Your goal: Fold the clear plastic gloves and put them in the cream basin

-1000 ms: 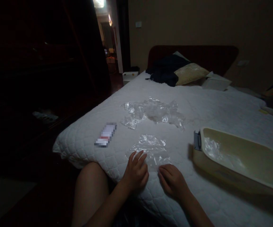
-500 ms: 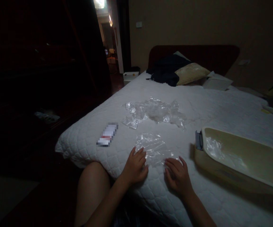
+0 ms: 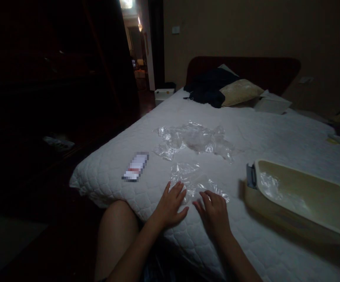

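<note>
Since loose film may slide, entries run left to right, clocked about the near film (image 3: 192, 182) on the bed (image 3: 152, 135). Oblong (image 3: 135, 167), blurred, ten o'clock: apart. Left hand (image 3: 170, 203), about seven: fingers spread over the edge, gripping nothing; if lifted, creases could return. Heap (image 3: 195, 137), twelve: might snag if dragged. Right hand (image 3: 215, 208), five: half-curled, hold uncertain; hard tugging could tear. Tub (image 3: 327, 197), three: apart.

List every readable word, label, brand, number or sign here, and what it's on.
None readable.
Pixelated rectangle on the bed: any text obscured.
Pale item at far left: too small and dark to read.
Bin: nothing legible.
Near clear plastic, far clear plastic: no legible print.
</note>
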Motion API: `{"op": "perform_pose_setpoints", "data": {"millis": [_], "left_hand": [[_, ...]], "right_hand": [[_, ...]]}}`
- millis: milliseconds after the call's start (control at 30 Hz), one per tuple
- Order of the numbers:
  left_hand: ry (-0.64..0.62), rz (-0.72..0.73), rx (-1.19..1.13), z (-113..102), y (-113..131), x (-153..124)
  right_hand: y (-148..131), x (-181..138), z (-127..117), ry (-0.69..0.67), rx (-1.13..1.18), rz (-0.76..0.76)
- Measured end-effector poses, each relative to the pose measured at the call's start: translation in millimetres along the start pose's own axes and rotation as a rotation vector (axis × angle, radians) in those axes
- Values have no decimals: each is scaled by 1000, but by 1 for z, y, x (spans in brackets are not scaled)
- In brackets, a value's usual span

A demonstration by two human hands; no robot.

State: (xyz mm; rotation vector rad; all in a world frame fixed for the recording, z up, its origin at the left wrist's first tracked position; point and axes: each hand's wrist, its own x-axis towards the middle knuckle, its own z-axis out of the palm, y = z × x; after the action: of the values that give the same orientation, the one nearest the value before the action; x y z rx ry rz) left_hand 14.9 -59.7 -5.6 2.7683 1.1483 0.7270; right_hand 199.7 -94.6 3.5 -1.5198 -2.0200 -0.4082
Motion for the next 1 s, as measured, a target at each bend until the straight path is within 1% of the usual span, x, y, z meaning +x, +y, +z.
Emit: {"op": "perform_pose_setpoints", "data": {"millis": [100,233,367,433,567,700,833,900,1000], "left_hand": [[0,12,5,-1,0,0],[6,1,3,-2,1,1],[6,-11,0,-1,1,0],[18,-10,-2,-1,1,0],[32,-14,-4,0,1,0],[26,-14,-5,0,1,-1],[34,-7,-4,0,0,-1],[43,-3,-4,1,-1,-1],[41,5,-7,2,-1,-1]], "right_hand": [[4,12,2,-33,-19,-100],[15,21,-2,-55,-11,-252],[25,21,-8,-80,6,-332],[26,19,-12,-83,37,-310],[19,13,-16,-73,77,-209],[14,7,-9,-94,65,-186],[18,5,-3,-98,67,-183],[22,7,-7,-100,119,-193],[25,11,-21,-137,219,-150]]}}
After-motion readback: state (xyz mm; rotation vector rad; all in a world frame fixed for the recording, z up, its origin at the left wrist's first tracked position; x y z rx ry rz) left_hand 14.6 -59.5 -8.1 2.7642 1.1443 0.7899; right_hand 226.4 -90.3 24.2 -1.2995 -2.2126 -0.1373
